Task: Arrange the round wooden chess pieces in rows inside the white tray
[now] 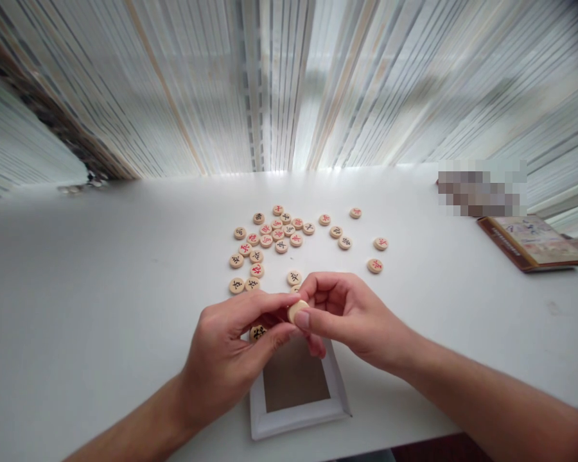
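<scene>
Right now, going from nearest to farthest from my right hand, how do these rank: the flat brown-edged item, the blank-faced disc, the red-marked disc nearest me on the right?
1. Blank-faced disc: in the right hand's fingers.
2. Red-marked disc: on the table, just beyond the hand.
3. Brown-edged item: far right.

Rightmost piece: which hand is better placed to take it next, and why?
Probably the right hand: it is nearer the rightmost piece, while the left hand would have to reach across. The right holds the pale piece, though.
</scene>
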`<state>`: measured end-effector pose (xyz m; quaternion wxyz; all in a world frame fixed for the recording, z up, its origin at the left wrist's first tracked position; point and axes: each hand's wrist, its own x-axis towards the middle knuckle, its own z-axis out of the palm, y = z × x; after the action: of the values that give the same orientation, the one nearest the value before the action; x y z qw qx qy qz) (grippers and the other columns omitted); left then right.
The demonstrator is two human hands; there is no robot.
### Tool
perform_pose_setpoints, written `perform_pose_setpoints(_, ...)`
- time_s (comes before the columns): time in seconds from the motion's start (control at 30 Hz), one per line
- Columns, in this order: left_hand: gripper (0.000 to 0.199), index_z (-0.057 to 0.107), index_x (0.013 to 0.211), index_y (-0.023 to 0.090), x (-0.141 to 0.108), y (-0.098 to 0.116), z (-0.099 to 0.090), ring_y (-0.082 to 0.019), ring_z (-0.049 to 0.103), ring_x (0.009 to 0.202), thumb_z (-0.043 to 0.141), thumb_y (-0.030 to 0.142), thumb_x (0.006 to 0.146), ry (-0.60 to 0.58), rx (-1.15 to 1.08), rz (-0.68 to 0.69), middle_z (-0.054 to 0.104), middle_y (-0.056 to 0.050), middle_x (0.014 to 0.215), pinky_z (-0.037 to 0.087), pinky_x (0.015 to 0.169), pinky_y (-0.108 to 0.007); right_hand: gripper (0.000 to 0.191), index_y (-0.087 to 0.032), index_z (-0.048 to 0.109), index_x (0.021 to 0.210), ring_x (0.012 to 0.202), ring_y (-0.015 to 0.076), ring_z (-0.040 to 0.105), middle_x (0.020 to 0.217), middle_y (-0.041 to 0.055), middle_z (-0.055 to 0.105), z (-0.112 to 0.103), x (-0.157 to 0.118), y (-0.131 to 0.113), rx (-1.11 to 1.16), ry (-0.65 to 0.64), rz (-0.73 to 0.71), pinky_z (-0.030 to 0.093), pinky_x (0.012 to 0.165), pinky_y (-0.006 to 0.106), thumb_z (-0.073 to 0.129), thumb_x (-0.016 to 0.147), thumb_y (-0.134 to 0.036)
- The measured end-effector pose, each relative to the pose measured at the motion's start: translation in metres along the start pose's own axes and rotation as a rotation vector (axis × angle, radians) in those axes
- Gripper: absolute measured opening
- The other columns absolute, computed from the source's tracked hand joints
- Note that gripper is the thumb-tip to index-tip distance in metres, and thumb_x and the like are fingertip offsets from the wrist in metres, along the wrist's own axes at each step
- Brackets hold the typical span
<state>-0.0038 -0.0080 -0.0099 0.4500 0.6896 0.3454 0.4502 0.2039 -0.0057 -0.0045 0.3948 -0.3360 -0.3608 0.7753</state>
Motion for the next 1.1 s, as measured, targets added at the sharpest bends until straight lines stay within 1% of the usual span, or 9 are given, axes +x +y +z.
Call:
perform_pose_setpoints(0.17,0.034,0.086,0.119,0.029,0.0,0.003,0.002,-0.013,0.084,0.082,0.084,0.007,0.092,0.004,-0.183,-0.139,0.087,0.001,0.099,0.068,0.08,-0.017,0.031,-0.013,0.075,0.087,0.055,0.0086,0.071,0.07,0.0012,0.079,-0.001,0.001,0.0,0.03,-0.027,-0.029,0.06,0.057,0.016,0.102,0.073,-0.017)
perform_pose_setpoints(0.27,0.029,0.086,0.117,0.028,0.001,0.006,0.003,-0.014,0.084,0.079,0.081,0.01,0.096,0.0,-0.306,-0.228,0.087,0.001,0.093,0.068,0.076,-0.018,0.029,-0.013,0.076,0.089,0.058,0.011,0.074,0.071,0.0025,0.08,0.0,0.001,-0.001,0.039,-0.036,-0.024,0.063,0.058,0.018,0.101,0.075,-0.018)
perform_pose_setpoints(0.43,0.021,0.089,0.108,0.026,0.004,0.009,0.001,-0.011,0.079,0.072,0.081,0.011,0.095,0.016,-0.399,-0.311,0.085,0.0,0.085,0.065,0.065,-0.014,0.021,-0.013,0.079,0.09,0.063,0.0139,0.08,0.075,0.0063,0.083,-0.001,0.0,0.0,0.031,-0.048,-0.03,0.067,0.061,0.02,0.09,0.092,-0.03)
perform_pose_setpoints(0.53,0.018,0.088,0.108,0.025,0.006,0.009,0.0,-0.01,0.075,0.068,0.082,0.014,0.095,0.01,-0.426,-0.34,0.084,0.0,0.083,0.065,0.063,-0.015,0.028,-0.012,0.081,0.087,0.063,0.0141,0.08,0.074,0.0076,0.083,-0.003,0.0,-0.001,0.049,-0.064,-0.026,0.067,0.061,0.02,0.083,0.099,-0.038)
perform_pose_setpoints(0.7,0.013,0.086,0.105,0.019,0.008,0.009,0.002,-0.011,0.074,0.064,0.085,0.015,0.092,0.049,-0.422,-0.36,0.082,-0.001,0.078,0.065,0.06,-0.016,0.028,-0.013,0.08,0.086,0.058,0.0142,0.077,0.07,0.0046,0.08,-0.001,0.0,-0.003,-0.023,-0.007,-0.051,0.066,0.057,0.021,0.094,0.088,-0.039)
perform_pose_setpoints(0.83,0.015,0.084,0.1,0.019,0.009,0.008,0.005,-0.011,0.076,0.066,0.09,0.013,0.088,0.102,-0.386,-0.327,0.082,-0.001,0.079,0.065,0.061,-0.015,0.019,-0.017,0.083,0.092,0.061,0.0146,0.076,0.075,0.0036,0.082,0.001,-0.003,0.0,-0.305,0.081,-0.268,0.065,0.059,0.022,0.096,0.085,-0.028)
perform_pose_setpoints(0.93,0.011,0.085,0.099,0.018,0.01,0.006,0.003,-0.013,0.078,0.07,0.09,0.022,0.09,0.072,-0.447,-0.354,0.083,-0.003,0.081,0.067,0.066,-0.018,0.007,-0.02,0.085,0.099,0.066,0.0161,0.077,0.081,0.005,0.084,-0.002,-0.005,0.001,-0.678,0.153,-0.593,0.065,0.061,0.024,0.086,0.093,-0.019)
perform_pose_setpoints(1.03,0.018,0.087,0.103,0.017,0.011,0.004,-0.001,-0.014,0.079,0.071,0.089,0.032,0.093,0.013,-0.541,-0.401,0.084,-0.005,0.083,0.068,0.069,-0.02,0.019,-0.021,0.085,0.109,0.072,0.016,0.078,0.089,0.0073,0.084,-0.006,-0.006,-0.001,-0.988,0.148,-0.909,0.065,0.064,0.025,0.077,0.096,-0.009)
perform_pose_setpoints(1.1,0.016,0.088,0.102,0.018,0.012,0.003,-0.002,-0.013,0.08,0.072,0.092,0.029,0.091,0.017,-0.593,-0.439,0.086,-0.005,0.086,0.068,0.071,-0.018,0.025,-0.019,0.084,0.113,0.077,0.0154,0.078,0.093,0.0088,0.082,-0.008,-0.006,-0.001,-1.087,0.122,-1.009,0.065,0.067,0.024,0.073,0.097,-0.004)
